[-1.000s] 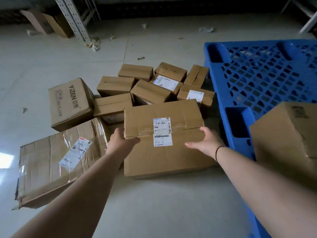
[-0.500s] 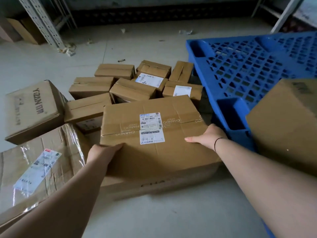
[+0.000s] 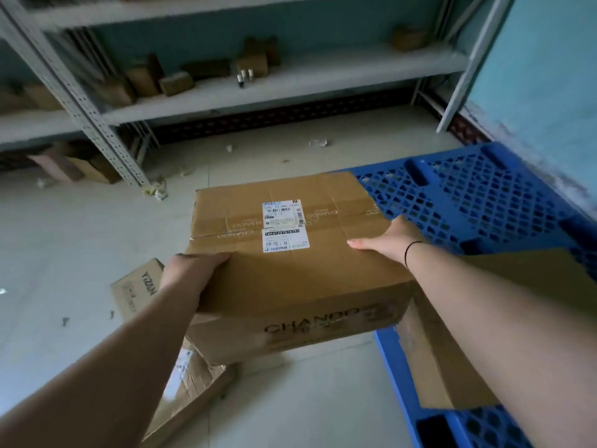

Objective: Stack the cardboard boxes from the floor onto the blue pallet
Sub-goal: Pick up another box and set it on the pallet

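Carried box: a large cardboard box point(image 3: 290, 253) printed CHANDO sits in the middle of the frame, lifted clear of the floor and tilted, its top face toward the camera. Two white labels point(image 3: 284, 226) lie across its taped seam.
Left hand: the left hand point(image 3: 189, 274) grips the box's near left corner, fingers curled over the top edge; holding the box.
Right hand: the right hand point(image 3: 386, 242) lies against the box's right side with its fingers laid flat on the top face near the edge; a thin black band circles the wrist. Holding the box together with the other hand.
Pallet: the blue pallet point(image 3: 484, 202) fills the right of the frame, its grid top bare in the upper right; the carried box's far right corner overlaps it in the picture.
Box on pallet: another cardboard box point(image 3: 452, 367) rests on the pallet at lower right, partly hidden by the right forearm.
Floor boxes: a box with dark lettering point(image 3: 137, 292) lies at left under the left forearm; a taped, crumpled box point(image 3: 190, 383) lies at lower left.
Floor: pale floor point(image 3: 64, 237) with scattered paper scraps.
Shelving: grey metal shelving point(image 3: 290, 79) across the top of the frame carries small, blurred brown boxes.
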`<state>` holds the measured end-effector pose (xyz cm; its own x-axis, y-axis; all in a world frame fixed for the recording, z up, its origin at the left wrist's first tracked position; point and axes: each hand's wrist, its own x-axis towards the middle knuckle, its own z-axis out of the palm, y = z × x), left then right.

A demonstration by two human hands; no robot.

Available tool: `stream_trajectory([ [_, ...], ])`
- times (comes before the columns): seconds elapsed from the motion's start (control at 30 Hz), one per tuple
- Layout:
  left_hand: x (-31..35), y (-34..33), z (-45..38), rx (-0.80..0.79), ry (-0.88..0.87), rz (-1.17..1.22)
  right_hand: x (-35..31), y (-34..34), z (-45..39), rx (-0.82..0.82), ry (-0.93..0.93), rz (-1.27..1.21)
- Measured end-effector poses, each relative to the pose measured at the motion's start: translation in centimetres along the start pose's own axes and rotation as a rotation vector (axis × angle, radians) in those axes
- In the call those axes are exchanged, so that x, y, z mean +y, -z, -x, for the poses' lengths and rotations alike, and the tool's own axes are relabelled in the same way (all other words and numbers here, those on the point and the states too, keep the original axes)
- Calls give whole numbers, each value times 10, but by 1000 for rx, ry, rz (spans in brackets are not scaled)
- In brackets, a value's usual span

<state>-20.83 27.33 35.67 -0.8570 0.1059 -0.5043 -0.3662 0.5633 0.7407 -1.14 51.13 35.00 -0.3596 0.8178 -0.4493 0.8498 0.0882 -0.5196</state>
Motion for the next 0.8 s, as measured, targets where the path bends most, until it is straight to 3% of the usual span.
stream_trajectory([
  [0.2,136,19,65,-92,-137,-32,-48,125,37,95,8,-154],
  [0.37,212,-4,108,-178,-219,-66,-49,201,42,177,-24,-215],
  [0.57,266,-94,122,-235,-270,-82,-11,267,-2,229,-91,-283],
  [0.8,284,-231,102,-297,-283,-92,46,320,-97,249,-104,-278],
])
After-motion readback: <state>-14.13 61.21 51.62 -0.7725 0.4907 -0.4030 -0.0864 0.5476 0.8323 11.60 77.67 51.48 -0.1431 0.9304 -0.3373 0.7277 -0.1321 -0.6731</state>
